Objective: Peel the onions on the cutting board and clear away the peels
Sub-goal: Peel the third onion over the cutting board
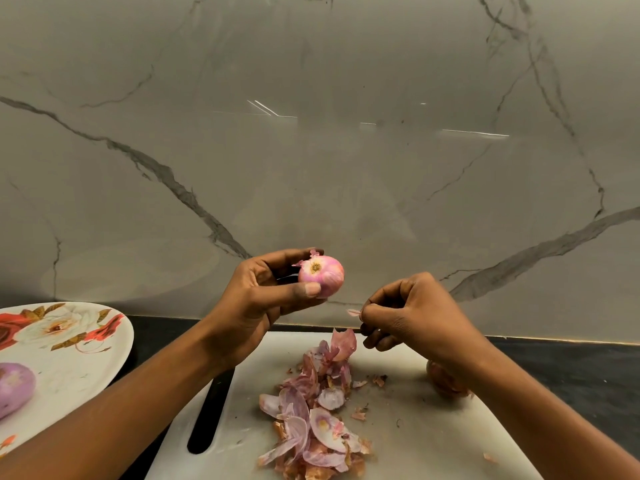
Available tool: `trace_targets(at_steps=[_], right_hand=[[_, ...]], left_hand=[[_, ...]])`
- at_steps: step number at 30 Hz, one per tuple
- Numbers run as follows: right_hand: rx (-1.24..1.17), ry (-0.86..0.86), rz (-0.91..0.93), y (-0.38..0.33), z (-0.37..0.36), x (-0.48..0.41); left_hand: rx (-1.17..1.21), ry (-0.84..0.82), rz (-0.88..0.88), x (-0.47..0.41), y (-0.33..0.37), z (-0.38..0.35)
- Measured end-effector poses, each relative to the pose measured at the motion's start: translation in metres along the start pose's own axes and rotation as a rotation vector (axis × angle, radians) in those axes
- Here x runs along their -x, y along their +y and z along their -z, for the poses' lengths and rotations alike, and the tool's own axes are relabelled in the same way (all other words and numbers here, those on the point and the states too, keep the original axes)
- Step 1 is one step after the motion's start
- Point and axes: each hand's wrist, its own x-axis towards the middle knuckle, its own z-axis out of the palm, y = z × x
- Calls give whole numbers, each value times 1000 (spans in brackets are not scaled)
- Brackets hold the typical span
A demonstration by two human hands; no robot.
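My left hand (263, 296) holds a small pink onion (322, 276) up above the white cutting board (426, 434), its root end facing me, with a scrap of skin still at its top. To its right, my right hand (412, 313) pinches a thin bit of peel (354, 312) between fingertips, apart from the onion. A pile of pink and brown peels (315, 414) lies on the middle of the board. An unpeeled brown onion (445, 379) sits on the board, mostly hidden behind my right wrist.
A floral plate (69, 337) at the left holds a peeled purple onion (14, 388). The board has a dark handle slot (207, 417) on its left side. Dark countertop (571, 372) surrounds the board, and a marble wall (311, 150) rises right behind it.
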Motion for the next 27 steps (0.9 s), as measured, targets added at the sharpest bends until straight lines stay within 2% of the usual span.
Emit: trace_targets(at_steps=[5,15,27], right_hand=[[-81,-112,-24,-5,3,3],[-459,-280,-116,-9,4,6],[-467,-160,-91,-3,-9,5]], left_hand=[[-52,-23,-1,1,0,1],[-197,-101,-11,7,3,-5],[-316,-43,-103,9,2,-12]])
